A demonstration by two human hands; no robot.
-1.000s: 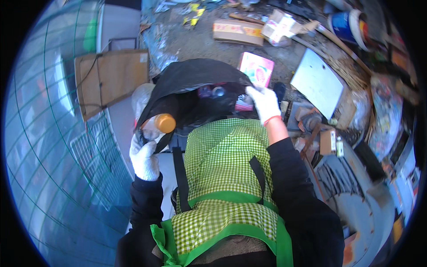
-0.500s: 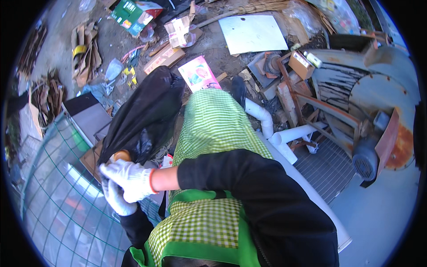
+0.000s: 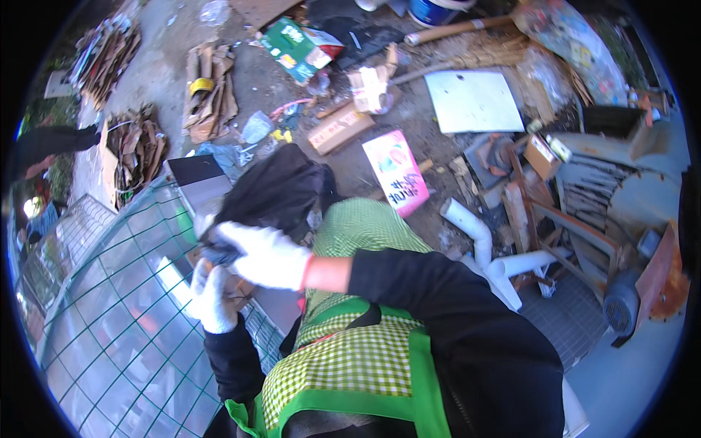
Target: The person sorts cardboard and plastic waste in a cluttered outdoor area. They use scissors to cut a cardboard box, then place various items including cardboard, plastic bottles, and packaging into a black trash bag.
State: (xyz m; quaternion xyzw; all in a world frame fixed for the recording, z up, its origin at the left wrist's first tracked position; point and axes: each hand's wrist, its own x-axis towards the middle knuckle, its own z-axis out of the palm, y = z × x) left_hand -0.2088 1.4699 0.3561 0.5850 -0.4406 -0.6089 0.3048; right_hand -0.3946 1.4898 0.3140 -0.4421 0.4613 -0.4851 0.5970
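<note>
A black plastic bag (image 3: 274, 186) spreads out in front of me, its near end gathered at my hands. My right hand (image 3: 266, 252), in a white knitted glove, reaches across to the left and grips the bag's near edge. Just below it is my left hand (image 3: 213, 299), gloved too, its fingers bent upward close to the bag's edge. Motion blurs the left fingertips, and what lies between them cannot be made out. A brown piece, partly hidden, shows beside the left fingers.
Green wire mesh (image 3: 124, 306) stands at my left. White pipes (image 3: 471, 226) and a rusty motor (image 3: 621, 306) lie right. Ahead are a pink printed board (image 3: 394, 171), a cardboard box (image 3: 339, 128), a white panel (image 3: 475, 102) and cardboard stacks (image 3: 135, 153). Another person's dark sleeve (image 3: 58, 150) shows far left.
My view has swung left, so the scene sits further right. My hands, earlier pressed together, have come slightly apart, the right above the left. Another person's sleeve shows more at the left.
</note>
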